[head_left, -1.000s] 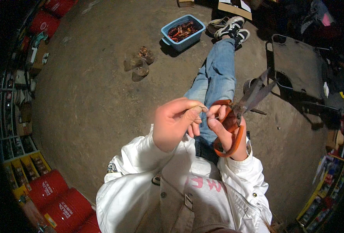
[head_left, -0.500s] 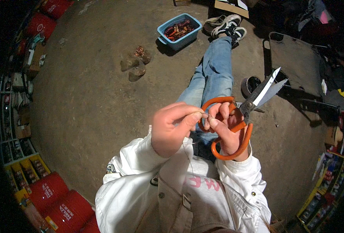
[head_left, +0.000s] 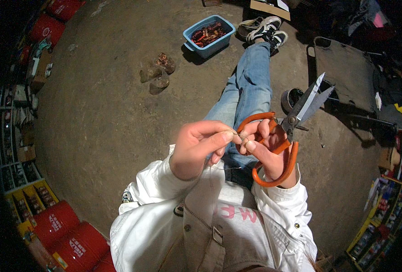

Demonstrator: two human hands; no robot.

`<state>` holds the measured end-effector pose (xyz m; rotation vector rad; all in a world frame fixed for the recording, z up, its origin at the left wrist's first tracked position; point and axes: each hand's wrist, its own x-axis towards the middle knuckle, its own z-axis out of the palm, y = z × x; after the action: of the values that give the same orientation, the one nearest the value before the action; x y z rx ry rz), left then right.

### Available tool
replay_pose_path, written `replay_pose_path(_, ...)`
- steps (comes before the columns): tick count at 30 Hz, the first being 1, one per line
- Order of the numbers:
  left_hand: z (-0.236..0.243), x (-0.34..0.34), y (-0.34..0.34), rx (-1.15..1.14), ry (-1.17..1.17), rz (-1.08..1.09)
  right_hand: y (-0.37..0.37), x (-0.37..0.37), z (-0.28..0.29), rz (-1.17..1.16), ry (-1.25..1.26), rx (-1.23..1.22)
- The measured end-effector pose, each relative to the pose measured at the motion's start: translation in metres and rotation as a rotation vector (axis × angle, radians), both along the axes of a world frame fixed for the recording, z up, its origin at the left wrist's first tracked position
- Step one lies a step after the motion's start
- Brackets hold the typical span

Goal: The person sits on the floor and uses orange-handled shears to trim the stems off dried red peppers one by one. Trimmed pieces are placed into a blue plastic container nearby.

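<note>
My left hand pinches a thin strand, thread or fine wire, between thumb and forefinger. A loose tail hangs below that hand in front of my lap. Close beside it, my right hand carries a large pair of scissors with orange-covered handles looped around the hand. The dark blades point away to the upper right, slightly parted. Thumb and forefinger of the right hand also meet at the strand's other end. Fingertips of both hands nearly touch above my jeans.
On the floor ahead stands a blue tub of dark red, crayfish-like pieces. Several clear bags with brownish contents lie left of it. A dark folding chair and a round black container are at right. Red drums line the left side.
My left hand has shifted slightly left and away from the right fingertips, so a little more strand shows between them. The scissors have tilted slightly in my right hand.
</note>
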<state>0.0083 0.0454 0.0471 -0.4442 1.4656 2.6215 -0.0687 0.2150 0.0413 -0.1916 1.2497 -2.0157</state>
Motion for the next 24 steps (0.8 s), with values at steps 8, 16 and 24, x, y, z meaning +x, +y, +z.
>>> replay_pose_path(8, 0.001, -0.002, 0.0, 0.113, -0.025, -0.015, -0.002, 0.0, -0.005, -0.004, 0.075, -0.068)
replay_pose_path(16, -0.004, -0.005, 0.002, 0.258, -0.032, -0.046, -0.003, -0.005, 0.005, 0.048, 0.009, 0.02)
replay_pose_path(24, -0.016, -0.008, 0.0, 0.4, -0.065, -0.02, -0.005, -0.007, 0.002, 0.01, -0.071, 0.06)
